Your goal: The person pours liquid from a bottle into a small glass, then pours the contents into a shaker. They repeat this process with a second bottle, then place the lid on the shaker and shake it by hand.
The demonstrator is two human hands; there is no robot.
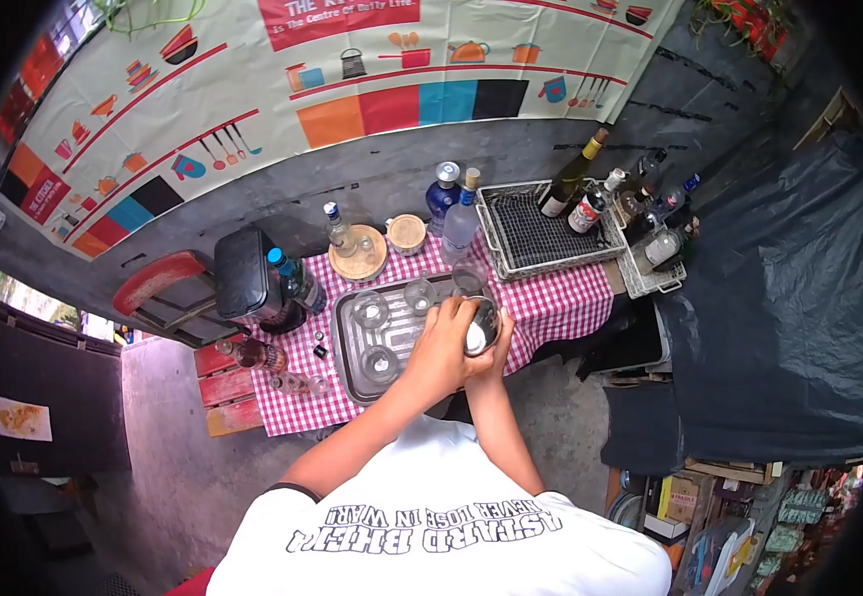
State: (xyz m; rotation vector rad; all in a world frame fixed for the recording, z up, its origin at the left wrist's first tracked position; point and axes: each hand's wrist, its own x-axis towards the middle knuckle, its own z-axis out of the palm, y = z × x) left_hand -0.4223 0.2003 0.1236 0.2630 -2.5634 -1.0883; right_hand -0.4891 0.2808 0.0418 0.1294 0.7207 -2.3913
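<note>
Over the right end of a dark ridged tray point(345, 370), my left hand point(443, 340) and my right hand point(499, 350) are close together. Both are closed around a drinking glass point(477, 339), with a whitish spot showing on it. Fingers cover much of the glass, so whether anything is inside cannot be made out. Several clear glasses stand on the tray, among them one at the back left point(370, 309), one at the front left point(381, 365) and one near the back middle point(418, 295). Another clear glass point(469, 275) is just behind my hands.
A red checked cloth point(575, 303) covers the table. Behind the tray stand a clear bottle point(459, 230), a blue bottle point(441, 199) and round wooden boards point(358, 260). Bottles fill part of a wire rack point(521, 233) at right. A black appliance point(245, 273) and more bottles point(257, 353) are at left.
</note>
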